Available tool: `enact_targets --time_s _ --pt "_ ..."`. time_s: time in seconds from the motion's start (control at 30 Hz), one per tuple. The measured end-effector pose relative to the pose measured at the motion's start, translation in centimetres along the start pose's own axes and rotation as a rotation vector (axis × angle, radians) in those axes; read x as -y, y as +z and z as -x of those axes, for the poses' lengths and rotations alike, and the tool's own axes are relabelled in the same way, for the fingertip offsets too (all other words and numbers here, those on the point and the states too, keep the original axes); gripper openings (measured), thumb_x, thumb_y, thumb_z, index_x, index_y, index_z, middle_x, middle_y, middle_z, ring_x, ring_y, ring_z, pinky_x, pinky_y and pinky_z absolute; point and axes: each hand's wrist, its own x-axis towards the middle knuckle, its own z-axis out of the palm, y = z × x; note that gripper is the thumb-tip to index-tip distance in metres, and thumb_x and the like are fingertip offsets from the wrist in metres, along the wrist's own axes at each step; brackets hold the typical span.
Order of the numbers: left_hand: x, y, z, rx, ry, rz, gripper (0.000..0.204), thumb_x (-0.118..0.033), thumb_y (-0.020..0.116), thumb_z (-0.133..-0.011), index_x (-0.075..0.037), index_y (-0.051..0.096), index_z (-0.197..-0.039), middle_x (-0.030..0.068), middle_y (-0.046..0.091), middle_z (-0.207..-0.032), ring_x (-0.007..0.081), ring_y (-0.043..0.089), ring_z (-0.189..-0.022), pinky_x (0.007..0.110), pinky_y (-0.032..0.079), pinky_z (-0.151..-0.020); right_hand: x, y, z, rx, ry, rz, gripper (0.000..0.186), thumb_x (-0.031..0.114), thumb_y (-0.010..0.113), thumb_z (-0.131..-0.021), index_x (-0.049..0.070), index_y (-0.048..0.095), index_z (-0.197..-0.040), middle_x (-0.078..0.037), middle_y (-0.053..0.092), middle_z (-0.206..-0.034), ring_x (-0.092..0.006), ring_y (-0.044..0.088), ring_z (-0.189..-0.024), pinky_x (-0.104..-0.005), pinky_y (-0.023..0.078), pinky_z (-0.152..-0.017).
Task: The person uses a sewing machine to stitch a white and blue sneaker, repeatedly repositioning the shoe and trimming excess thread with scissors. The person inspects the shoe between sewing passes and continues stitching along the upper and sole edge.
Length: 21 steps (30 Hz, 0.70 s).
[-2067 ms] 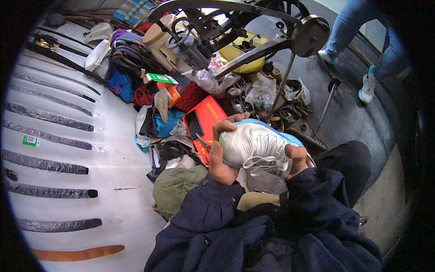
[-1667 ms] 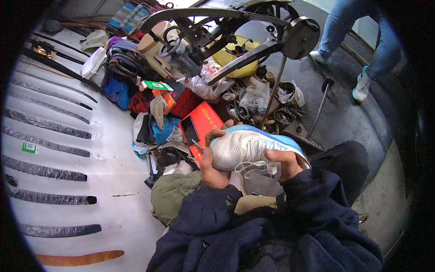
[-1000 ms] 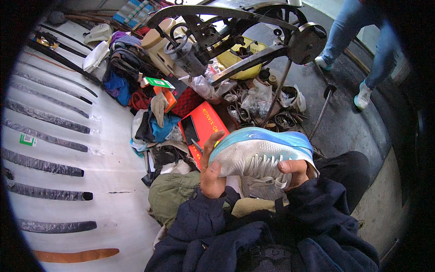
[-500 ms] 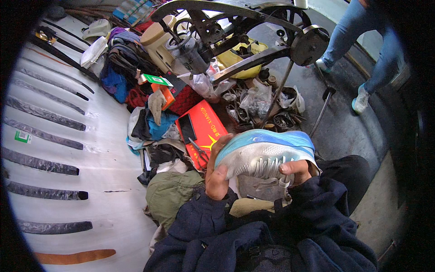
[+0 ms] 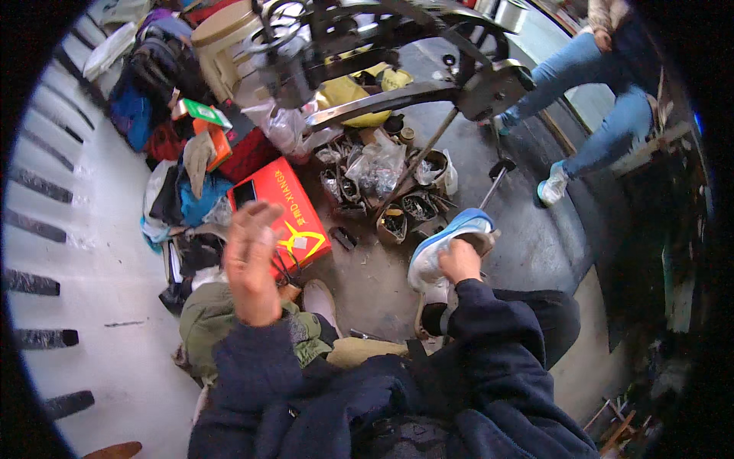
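My right hand (image 5: 460, 262) grips a white and blue sneaker (image 5: 428, 258) by the edge of its opening, with the toe pointing down and to the left. Nothing is in my left hand (image 5: 254, 260); it is raised with fingers stretched out, slightly smeared by motion, in front of a red shoe box (image 5: 287, 200). On that box lies a dark phone (image 5: 245, 193), partly covered by the fingers. Dark-handled scissors (image 5: 286, 266) show beside my left hand at the box's near edge.
A black hand-cranked machine (image 5: 397, 61) stands ahead over small tubs of hardware (image 5: 394, 222) and plastic bags (image 5: 378, 168). Piled cloth and bags (image 5: 157, 84) lie at left. A person in blue jeans (image 5: 619, 115) sits at right. My own shoe (image 5: 319, 302) rests on the floor.
My left hand has let go of the sneaker and moved left toward the red box. My right hand has carried the sneaker right, turning its opening up. The view has shifted right.
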Motion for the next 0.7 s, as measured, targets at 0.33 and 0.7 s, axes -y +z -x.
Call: enact_targets --time_s 0.33,0.7 --pt "-1.9 -14.1 -5.8 -0.292 0.051 0.064 0.036 -0.024 0.058 -0.1 -0.005 0.056 -0.13 0.0131 0.069 -0.121 0.026 0.063 -0.122 0.049 0.044 -0.105 1.0 -1.7 -1.3 -0.139 -0.016 0.264 0.057 0.023 0.071 -0.086 0.003 0.054 -0.137 -0.02 0.061 -0.128 -0.0395 0.058 -0.12 -0.0487 0.046 -0.102" --pt "-0.7 -14.7 -6.7 -0.224 -0.046 0.195 0.034 -0.024 0.058 -0.099 -0.004 0.057 -0.126 0.0141 0.071 -0.113 0.0247 0.066 -0.114 0.042 0.049 -0.099 22.3 14.4 -0.6 0.164 -0.543 -0.219 0.019 0.018 0.069 -0.091 0.004 0.073 -0.103 -0.014 0.068 -0.097 -0.0327 0.069 -0.09 -0.0403 0.054 -0.08"
